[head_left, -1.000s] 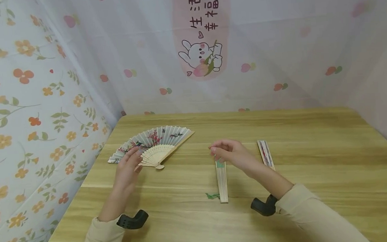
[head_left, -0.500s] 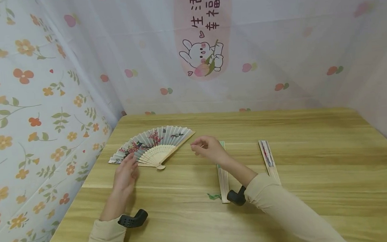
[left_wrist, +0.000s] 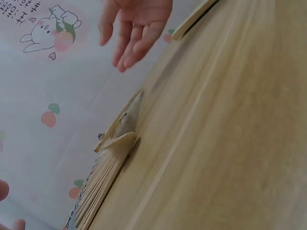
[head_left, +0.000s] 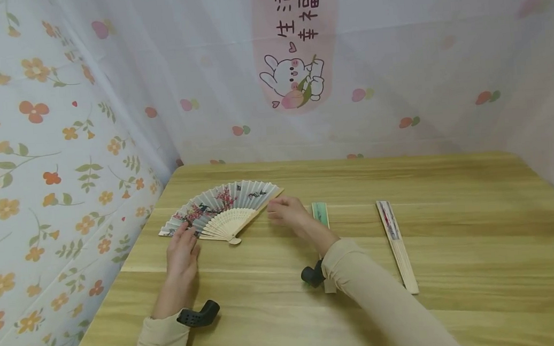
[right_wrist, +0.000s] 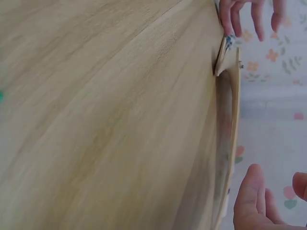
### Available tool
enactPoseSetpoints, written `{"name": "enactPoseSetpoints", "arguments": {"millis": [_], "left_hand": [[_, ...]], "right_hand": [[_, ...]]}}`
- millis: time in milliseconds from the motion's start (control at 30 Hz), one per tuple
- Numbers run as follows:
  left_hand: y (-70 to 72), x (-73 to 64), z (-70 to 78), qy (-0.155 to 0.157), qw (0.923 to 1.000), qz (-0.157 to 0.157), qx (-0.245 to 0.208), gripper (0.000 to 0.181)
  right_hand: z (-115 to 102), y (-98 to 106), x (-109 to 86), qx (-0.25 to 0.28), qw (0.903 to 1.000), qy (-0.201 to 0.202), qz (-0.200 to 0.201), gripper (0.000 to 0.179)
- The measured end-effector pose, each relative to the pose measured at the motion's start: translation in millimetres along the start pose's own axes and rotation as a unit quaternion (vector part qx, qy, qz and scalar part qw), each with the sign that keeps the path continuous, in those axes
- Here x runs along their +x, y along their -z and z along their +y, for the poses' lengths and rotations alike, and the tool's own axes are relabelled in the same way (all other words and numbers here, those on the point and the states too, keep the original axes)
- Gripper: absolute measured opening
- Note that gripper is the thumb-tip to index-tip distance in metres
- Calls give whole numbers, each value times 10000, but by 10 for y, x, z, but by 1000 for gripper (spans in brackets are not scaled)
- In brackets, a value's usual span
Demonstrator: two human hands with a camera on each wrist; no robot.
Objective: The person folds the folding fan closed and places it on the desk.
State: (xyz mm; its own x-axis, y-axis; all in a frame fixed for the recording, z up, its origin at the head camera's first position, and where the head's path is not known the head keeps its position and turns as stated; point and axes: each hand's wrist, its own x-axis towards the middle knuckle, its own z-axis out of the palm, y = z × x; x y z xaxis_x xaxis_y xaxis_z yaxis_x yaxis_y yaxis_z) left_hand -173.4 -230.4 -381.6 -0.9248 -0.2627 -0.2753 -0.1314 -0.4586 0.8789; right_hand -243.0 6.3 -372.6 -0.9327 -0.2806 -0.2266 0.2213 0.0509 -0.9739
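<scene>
A spread folding fan [head_left: 230, 197] with pink blossoms on pale pleats and cream ribs lies at the table's left. My left hand [head_left: 181, 257] is at its left end, fingers extended and overlapping the pleats. In the right wrist view, the left hand's [right_wrist: 249, 14] fingertips are right at the fan's edge. My right hand [head_left: 289, 213] is close to the fan's right guard stick, holding nothing. Its fingers [left_wrist: 132, 40] hang loose beside the fan [left_wrist: 108, 175] in the left wrist view.
A folded green fan [head_left: 320, 213] lies partly under my right forearm. Farther right lies another folded fan [head_left: 398, 247], with a red and grey print. Dark curved mounts [head_left: 199, 314] stick out from both wrists. A printed curtain [head_left: 395, 68] hangs behind the wooden table [head_left: 478, 223].
My right hand has moved left from over the green fan to the spread fan's right edge. The left hand stays by the fan's left end. The camera view has shifted slightly.
</scene>
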Motion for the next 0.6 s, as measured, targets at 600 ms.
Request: {"name": "enactPoseSetpoints", "arguments": {"millis": [600], "left_hand": [[-33,38,17,-38,9994,301,-165,59]], "right_hand": [[190,-254,209,772,9950,-539,319,28]]}}
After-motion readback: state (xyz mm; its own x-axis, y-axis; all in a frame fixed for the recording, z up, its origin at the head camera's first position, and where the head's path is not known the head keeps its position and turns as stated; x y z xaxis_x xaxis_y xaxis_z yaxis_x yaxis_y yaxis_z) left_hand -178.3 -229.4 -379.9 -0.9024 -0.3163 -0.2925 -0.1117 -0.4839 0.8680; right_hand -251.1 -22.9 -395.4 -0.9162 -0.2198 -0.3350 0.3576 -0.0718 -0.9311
